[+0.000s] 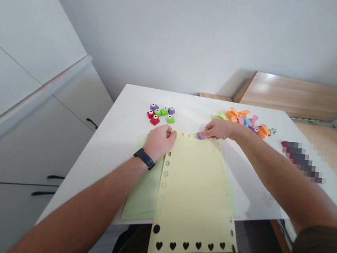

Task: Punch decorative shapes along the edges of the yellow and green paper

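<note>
Yellow paper sheet (193,192) | right hand (219,129): purple punch (200,136) | left hand (159,142): on sheet

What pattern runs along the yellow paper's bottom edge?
The yellow paper has a row of heart-shaped holes, as the head view shows.

Your white bench (105,168) carries everything here. Toward its far edge, left of centre, you have a tight cluster of small craft punches (160,113) in purple, green and red. Further right, just apart from them, lies a heap of punches with orange, pink, blue and green levers (240,119). Nearer you, a pale green sheet (142,191) lies flat, and a pale yellow sheet (192,192) sits over it, overhanging the near edge, with circles and hearts cut along its borders. At the right, a pixel-blurred object (302,161) can't be made out.
</note>
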`<act>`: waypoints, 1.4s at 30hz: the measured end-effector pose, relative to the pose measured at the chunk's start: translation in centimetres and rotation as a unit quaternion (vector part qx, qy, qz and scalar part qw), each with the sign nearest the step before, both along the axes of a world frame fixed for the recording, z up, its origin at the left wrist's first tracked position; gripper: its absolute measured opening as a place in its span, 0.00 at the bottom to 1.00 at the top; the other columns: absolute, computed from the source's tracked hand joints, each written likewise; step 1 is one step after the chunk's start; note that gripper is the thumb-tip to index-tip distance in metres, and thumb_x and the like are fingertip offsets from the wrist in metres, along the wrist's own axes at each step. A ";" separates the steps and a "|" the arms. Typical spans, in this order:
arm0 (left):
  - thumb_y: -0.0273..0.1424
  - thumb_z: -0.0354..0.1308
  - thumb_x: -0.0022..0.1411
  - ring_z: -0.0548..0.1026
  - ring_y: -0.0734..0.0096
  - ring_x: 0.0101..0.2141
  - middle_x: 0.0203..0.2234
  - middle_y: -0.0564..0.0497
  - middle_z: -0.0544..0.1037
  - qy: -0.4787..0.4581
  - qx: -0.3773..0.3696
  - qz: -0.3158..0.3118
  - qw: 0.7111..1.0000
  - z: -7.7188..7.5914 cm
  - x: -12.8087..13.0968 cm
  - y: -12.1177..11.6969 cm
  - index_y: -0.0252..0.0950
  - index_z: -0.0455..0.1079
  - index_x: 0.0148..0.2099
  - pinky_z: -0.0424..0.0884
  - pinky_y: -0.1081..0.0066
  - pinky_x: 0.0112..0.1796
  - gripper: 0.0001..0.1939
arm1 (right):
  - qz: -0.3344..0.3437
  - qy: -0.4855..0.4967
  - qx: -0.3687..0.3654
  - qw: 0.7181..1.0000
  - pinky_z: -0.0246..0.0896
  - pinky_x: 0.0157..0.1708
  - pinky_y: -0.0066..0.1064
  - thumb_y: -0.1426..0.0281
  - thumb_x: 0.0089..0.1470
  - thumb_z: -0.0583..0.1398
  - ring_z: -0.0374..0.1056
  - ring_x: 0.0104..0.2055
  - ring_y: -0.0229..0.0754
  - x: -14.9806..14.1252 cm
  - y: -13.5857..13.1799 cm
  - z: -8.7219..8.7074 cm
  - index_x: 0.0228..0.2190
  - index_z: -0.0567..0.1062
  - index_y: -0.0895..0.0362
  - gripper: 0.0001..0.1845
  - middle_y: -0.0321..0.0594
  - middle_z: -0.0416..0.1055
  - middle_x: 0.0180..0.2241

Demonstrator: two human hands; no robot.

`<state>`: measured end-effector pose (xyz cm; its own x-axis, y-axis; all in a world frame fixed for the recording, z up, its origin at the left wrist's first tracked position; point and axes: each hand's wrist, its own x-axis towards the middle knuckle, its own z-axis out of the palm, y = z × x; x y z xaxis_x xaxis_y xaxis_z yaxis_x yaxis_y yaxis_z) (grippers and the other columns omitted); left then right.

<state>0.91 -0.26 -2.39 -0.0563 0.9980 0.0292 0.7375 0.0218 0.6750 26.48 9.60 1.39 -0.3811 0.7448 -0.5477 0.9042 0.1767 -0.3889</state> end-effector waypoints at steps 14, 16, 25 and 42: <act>0.40 0.53 0.63 0.75 0.67 0.28 0.25 0.52 0.80 -0.001 -0.001 -0.004 1.000 -0.1 0.0 0.0 0.39 0.71 0.31 0.63 0.69 0.30 0.13 | 0.009 0.032 0.018 0.999 0.50 0.22 0.31 0.41 0.49 0.61 0.58 0.22 0.35 0.3 -0.6 -0.1 0.23 0.74 0.56 0.29 0.38 0.68 0.22; 0.41 0.53 0.63 0.75 0.66 0.28 0.26 0.52 0.80 -0.004 -0.001 -0.007 1.000 -0.1 0.0 0.0 0.40 0.71 0.31 0.63 0.69 0.30 0.13 | 0.007 0.044 0.061 0.997 0.51 0.24 0.30 0.41 0.49 0.61 0.61 0.25 0.37 0.5 -1.1 -0.1 0.23 0.74 0.56 0.29 0.38 0.69 0.24; 0.41 0.53 0.63 0.76 0.66 0.30 0.27 0.52 0.80 -0.005 0.005 -0.010 1.000 -0.1 0.0 0.0 0.40 0.71 0.32 0.64 0.69 0.30 0.13 | 0.002 0.184 0.129 0.974 0.56 0.29 0.28 0.52 0.53 0.63 0.66 0.30 0.37 0.6 -3.9 -0.4 0.45 0.78 0.54 0.23 0.36 0.74 0.29; 0.42 0.51 0.64 0.75 0.66 0.29 0.26 0.52 0.80 0.001 -0.006 -0.021 1.000 0.3 0.0 -0.2 0.40 0.70 0.32 0.64 0.69 0.31 0.14 | -0.078 0.165 0.262 0.948 0.54 0.28 0.29 0.60 0.56 0.58 0.65 0.28 0.36 0.2 -3.8 -1.3 0.32 0.78 0.56 0.13 0.37 0.76 0.28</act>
<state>0.89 -0.49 -2.11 -0.0144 0.9997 0.0177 0.7387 -0.0013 0.6740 26.67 5.80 0.05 -0.3301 0.9430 0.0427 0.7794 0.2978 -0.5511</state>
